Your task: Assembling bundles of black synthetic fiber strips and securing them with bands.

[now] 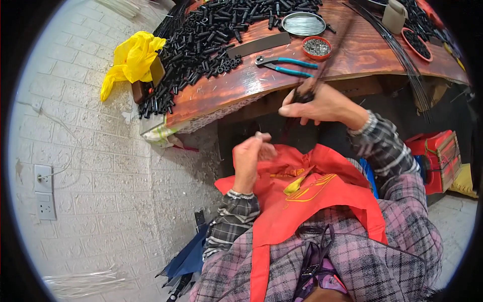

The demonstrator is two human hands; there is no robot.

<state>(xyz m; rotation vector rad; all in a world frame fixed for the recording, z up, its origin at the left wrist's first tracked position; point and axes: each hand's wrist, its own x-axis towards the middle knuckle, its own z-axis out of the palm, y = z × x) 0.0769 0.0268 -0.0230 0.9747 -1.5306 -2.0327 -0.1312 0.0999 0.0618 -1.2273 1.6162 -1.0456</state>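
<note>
Rod bundle (pixel 329 55): thin dark rods, slanting from the table (pixel 261 83) down past its front edge, lower ends pinched in the right hand (pixel 322 105), fingers closed around them. Left hand (pixel 251 156) raised over the red apron (pixel 302 196), fingers curled; whether it holds anything cannot be told. On the table: heap of black tubes (pixel 211 35), blue-handled pliers (pixel 284 65) just behind the right hand, small red dish (pixel 316 47), round tin (pixel 303 23). Yellow bag (pixel 132 60) at the table's left end.
</note>
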